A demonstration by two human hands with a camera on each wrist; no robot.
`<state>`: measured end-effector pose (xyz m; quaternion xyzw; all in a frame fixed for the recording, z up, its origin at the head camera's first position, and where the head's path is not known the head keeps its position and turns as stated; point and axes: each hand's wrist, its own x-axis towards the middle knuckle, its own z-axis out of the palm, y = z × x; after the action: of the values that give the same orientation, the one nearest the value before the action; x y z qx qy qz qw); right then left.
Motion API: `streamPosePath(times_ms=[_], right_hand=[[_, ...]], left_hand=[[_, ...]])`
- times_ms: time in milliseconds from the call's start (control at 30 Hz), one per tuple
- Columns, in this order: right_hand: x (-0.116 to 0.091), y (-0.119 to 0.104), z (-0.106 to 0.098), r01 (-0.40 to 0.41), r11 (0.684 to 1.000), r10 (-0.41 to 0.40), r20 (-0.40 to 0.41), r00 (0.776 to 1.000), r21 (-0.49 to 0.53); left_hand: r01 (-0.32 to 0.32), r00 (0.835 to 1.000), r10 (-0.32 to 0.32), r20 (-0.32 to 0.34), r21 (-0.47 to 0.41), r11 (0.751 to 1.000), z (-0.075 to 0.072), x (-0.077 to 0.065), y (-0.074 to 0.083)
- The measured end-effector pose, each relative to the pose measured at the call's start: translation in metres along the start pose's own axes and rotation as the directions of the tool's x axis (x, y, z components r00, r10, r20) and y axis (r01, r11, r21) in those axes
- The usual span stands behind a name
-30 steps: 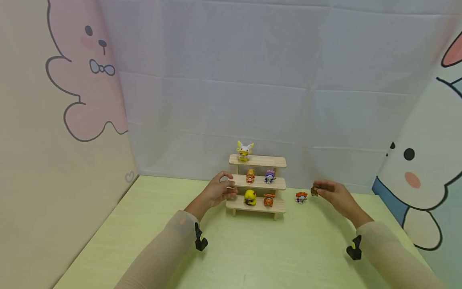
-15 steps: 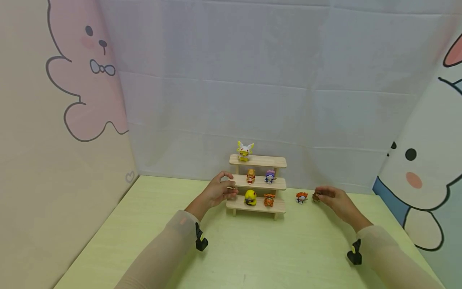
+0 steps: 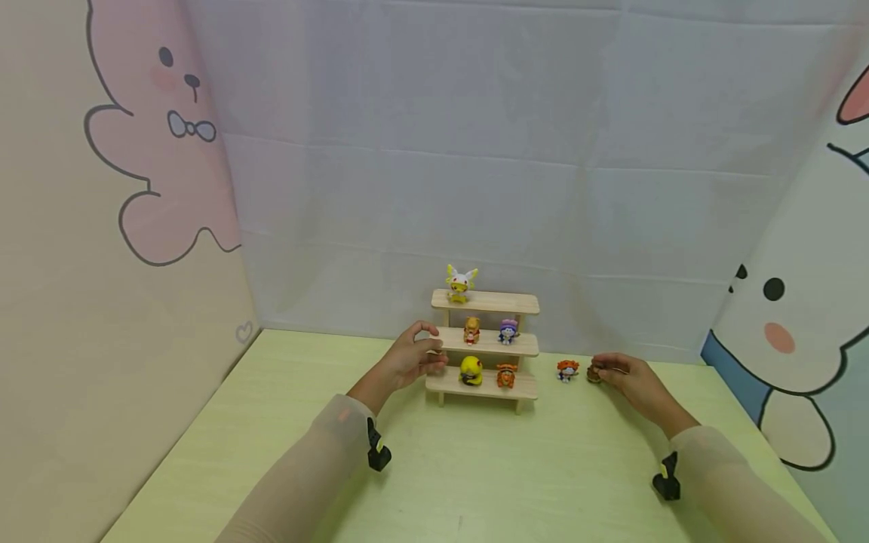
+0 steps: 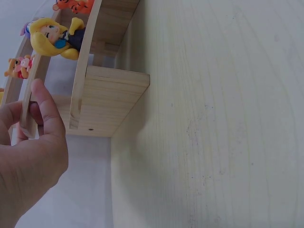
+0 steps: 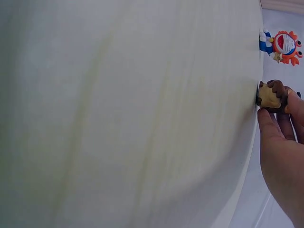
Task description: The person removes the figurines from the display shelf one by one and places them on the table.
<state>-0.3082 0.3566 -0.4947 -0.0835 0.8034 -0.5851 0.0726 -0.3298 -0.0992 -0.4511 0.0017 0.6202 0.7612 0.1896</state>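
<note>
My left hand (image 3: 410, 358) holds the left end of the middle board of a three-tier wooden display shelf (image 3: 505, 304). In the left wrist view, thumb and fingers pinch that board. My right hand (image 3: 634, 383) grips a small brown figurine (image 5: 270, 96) with a tan front, down at the table surface. Left of it stands a figurine with an orange crab hat (image 3: 566, 370). On the shelf are a yellow figurine with white ears (image 3: 459, 285) on top, an orange bear figurine (image 3: 471, 331) and a purple-hooded figurine (image 3: 507, 332) mid-level, a yellow-haired figurine (image 4: 47, 37) and an orange tiger-like figurine (image 3: 505, 375) below.
The pale yellow-green table (image 3: 462, 467) runs back to a white cloth backdrop (image 3: 421, 166). Side panels bear a pink bear drawing (image 3: 163, 151) at left and a white cartoon animal (image 3: 801, 302) at right.
My right hand has lowered the brown figurine to the table, shifting it slightly right. The left hand stays on the shelf board, and the shelf's figurines have not moved.
</note>
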Motion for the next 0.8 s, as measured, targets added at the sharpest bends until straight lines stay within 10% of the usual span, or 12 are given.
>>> streamPosePath(times_ms=[433, 800], right_hand=[[-0.003, 0.000, -0.001, -0.006, 0.999, 0.006, -0.001, 1.000, 0.042], [-0.004, -0.013, -0.009, -0.035, 0.985, 0.030, -0.031, 0.999, -0.172]], left_hand=[[-0.007, 1.000, 0.007, -0.006, 0.009, 1.000, 0.001, -0.001, 0.001], [-0.008, 1.000, 0.008, 0.002, 0.005, 1.000, 0.001, 0.000, 0.000]])
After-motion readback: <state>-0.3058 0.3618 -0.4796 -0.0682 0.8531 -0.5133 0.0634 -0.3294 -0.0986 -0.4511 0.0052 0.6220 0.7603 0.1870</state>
